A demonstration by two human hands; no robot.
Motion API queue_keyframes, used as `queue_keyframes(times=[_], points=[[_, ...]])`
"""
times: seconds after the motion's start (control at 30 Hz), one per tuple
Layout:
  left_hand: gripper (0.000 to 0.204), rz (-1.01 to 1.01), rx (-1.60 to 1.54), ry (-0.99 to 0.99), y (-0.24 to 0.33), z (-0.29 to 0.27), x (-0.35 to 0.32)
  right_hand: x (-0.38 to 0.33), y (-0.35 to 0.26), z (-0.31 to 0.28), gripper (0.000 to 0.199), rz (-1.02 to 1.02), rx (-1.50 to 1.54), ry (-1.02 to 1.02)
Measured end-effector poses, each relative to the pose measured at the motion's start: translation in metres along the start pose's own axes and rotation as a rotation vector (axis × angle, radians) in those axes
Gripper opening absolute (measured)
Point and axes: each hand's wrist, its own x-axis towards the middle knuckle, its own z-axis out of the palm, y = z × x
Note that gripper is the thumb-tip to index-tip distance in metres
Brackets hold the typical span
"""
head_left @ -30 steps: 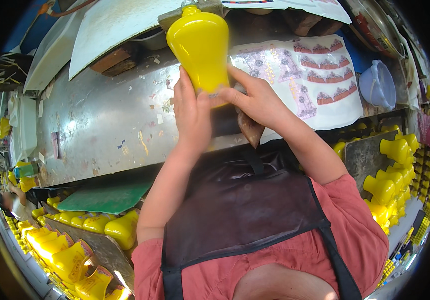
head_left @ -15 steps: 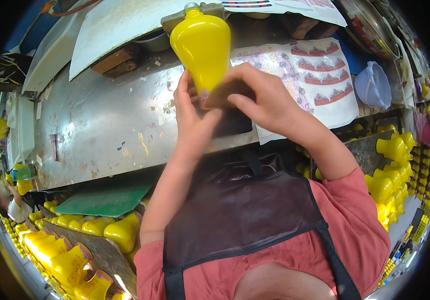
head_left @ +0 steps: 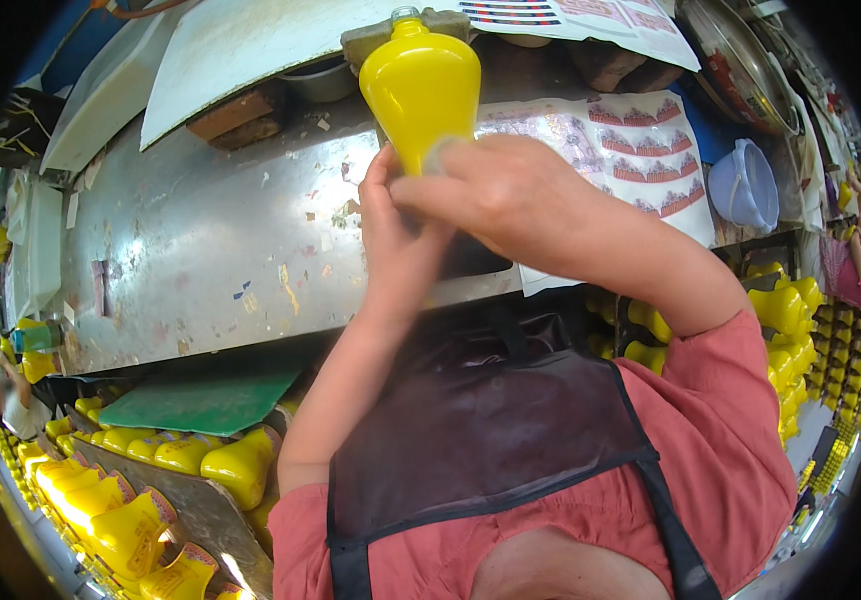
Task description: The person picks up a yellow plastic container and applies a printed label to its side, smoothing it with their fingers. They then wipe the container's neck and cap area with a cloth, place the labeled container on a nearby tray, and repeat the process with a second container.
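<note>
A glossy yellow bottle (head_left: 420, 85), wide at the shoulder and tapering toward me, lies with its neck on a grey block (head_left: 368, 42). My left hand (head_left: 390, 205) is closed round the left side of its narrow lower end. Across that end reaches my right hand (head_left: 495, 190), its fingers curled together and smeared by motion. A small pale grey patch shows at these fingers; I cannot make out what it is. Both hands hide the bottle's base. Just right of the bottle lies a sheet of printed decals (head_left: 640, 150) with crown-like reddish bands.
A scuffed metal table (head_left: 180, 260) carries paper scraps. A pale purple bucket (head_left: 745, 185) stands at its right end; bricks (head_left: 235, 115) prop a white board (head_left: 250, 50). Yellow bottles (head_left: 125, 535) fill racks lower left, beside a green board (head_left: 195, 400), and others (head_left: 795, 310) stand at right.
My right hand has moved left across the bottle's lower end, covering the printed band that showed there. The bottle and block appear slightly further right in view.
</note>
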Motion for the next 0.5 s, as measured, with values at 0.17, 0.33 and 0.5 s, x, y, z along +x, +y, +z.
queue_keyframes(times=[0.17,0.33,0.5], points=[[0.079,0.091,0.161,-0.032,-0.003,-0.002,0.004,0.005,-0.006,0.002,0.020,-0.125,-0.164,-0.047],[0.079,0.086,0.122,0.006,-0.001,0.000,0.000,-0.002,0.001,-0.007,0.037,0.129,-0.185,0.007],[0.079,0.000,0.038,-0.024,0.000,-0.002,0.000,-0.032,-0.008,0.001,0.038,0.202,-0.003,0.087]])
